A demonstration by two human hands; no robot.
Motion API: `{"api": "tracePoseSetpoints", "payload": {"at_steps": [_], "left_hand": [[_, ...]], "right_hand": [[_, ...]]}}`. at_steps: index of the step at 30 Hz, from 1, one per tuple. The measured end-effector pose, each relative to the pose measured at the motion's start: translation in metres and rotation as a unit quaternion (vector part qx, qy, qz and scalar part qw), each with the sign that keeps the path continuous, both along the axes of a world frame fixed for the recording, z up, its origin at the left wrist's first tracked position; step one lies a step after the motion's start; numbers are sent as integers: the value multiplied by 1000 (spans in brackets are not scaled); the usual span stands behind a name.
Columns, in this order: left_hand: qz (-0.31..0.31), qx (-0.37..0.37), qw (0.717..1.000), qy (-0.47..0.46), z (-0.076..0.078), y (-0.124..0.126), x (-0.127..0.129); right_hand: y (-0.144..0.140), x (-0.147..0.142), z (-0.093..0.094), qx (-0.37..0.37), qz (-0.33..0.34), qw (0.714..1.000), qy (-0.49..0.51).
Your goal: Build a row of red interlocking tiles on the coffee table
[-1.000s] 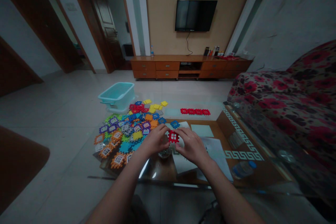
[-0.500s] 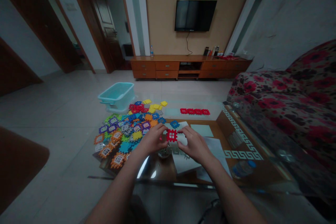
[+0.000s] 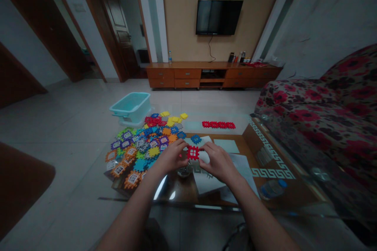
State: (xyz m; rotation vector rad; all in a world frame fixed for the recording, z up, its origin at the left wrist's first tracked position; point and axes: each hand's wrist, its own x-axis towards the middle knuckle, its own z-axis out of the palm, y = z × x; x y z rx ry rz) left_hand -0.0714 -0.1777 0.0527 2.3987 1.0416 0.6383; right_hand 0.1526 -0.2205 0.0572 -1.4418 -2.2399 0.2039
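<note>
red tile [image 3: 193, 152] is pinched between both hands, held just above the glass surface [image 3: 206, 119] in front of the person. left hand [image 3: 171, 157] has fingers closed on its left edge, right hand [image 3: 216, 160] closed on its right edge; can't tell whether a second piece sits behind it. done so far, by the look of it: a short red strip [image 3: 218, 125] of joined tiles lies flat further back on the surface, well apart from the hands. left: most of it. the mixed-colour pile [image 3: 141, 145] to the left is large and loose, with more red ones near its far edge by the teal tub [image 3: 131, 106]. one blue tile [image 3: 196, 139] lies alone just beyond the hands. papers [image 3: 232, 157] show under the glass. judgement: early stage, only one colour started.
</note>
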Motion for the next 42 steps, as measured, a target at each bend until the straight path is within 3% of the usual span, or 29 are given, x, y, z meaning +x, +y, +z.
{"api": "tracePoseSetpoints", "payload": {"at_steps": [42], "left_hand": [[5,-1,1000,29,-4,-1,-1]], "right_hand": [[4,2,-6,8,4,1000,4]]}}
